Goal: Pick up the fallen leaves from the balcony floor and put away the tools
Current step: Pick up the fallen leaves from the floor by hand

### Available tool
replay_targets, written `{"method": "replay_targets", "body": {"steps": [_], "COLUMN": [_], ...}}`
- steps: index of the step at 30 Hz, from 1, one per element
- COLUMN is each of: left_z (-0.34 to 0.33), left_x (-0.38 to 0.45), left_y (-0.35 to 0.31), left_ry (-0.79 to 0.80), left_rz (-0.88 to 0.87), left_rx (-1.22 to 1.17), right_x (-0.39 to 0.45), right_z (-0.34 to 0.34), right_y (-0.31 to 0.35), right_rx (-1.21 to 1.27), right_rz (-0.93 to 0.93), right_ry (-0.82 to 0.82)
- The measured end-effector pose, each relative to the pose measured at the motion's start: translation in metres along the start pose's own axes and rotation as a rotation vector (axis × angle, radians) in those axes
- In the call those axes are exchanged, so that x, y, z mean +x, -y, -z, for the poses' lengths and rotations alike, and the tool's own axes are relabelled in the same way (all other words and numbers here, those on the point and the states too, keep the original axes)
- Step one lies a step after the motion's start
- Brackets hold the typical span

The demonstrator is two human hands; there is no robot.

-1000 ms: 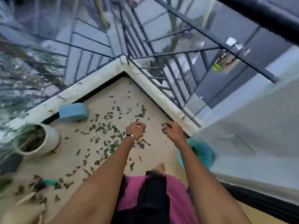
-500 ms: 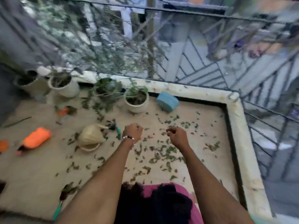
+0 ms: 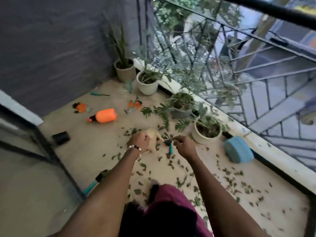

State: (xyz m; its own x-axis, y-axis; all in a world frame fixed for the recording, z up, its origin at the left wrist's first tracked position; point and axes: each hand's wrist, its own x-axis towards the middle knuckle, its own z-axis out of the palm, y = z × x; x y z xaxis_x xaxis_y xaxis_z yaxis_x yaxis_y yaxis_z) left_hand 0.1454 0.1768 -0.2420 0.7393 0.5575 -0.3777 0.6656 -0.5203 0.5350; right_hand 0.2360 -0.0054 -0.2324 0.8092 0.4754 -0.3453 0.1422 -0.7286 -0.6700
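Across the beige balcony floor [image 3: 95, 144], small green fallen leaves [image 3: 229, 177] lie scattered, thickest at near right and centre. Both hands are raised over the middle of the floor. The left hand [image 3: 140, 140] is curled into a fist; whether it encloses leaves cannot be told. The right hand [image 3: 184, 145] has its fingers bent with the tips pinched together, apparently on a small leaf, though blur prevents certainty.

Tools lie loose:
- a teal-handled small rake [image 3: 169, 146] just beside the right hand
- a teal-handled trowel [image 3: 95, 182] at near left
- a teal-handled thin weeder [image 3: 97, 94] at far left
- an orange plastic spray bottle [image 3: 104, 115] on its side

A cream woven basket [image 3: 153, 136] lies between the hands, partly hidden.

Risks, as judged: leaves could slip from a loose pinch and scatter again; a reach toward the far leaves could knock the white round plant pot [image 3: 206, 132] at right; tools underfoot invite a misstep.

Compared with half a second ago, the view has swung left, bringing the grey wall and far pots into sight; the hands keep the same curled posture.
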Motion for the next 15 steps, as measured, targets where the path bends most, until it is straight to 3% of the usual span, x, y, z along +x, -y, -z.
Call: {"method": "replay_targets", "body": {"steps": [4,12,15], "left_z": [0.033,0.118,0.141], "left_x": [0.044,0.155,0.196], "left_y": [0.027,0.078,0.087], "left_ry": [-0.044,-0.1,-0.134], "left_rz": [0.05,0.196,0.214], "left_rx": [-0.009,0.037,0.0], "right_x": [0.061,0.2,0.247], "right_z": [-0.02,-0.08,-0.091], "right_y": [0.038,0.106,0.133], "right_rx": [-0.088,0.066,-0.004], "right_rz": [0.086,0.058,0.075], "right_ry": [0.053,0.163,0.203]}}
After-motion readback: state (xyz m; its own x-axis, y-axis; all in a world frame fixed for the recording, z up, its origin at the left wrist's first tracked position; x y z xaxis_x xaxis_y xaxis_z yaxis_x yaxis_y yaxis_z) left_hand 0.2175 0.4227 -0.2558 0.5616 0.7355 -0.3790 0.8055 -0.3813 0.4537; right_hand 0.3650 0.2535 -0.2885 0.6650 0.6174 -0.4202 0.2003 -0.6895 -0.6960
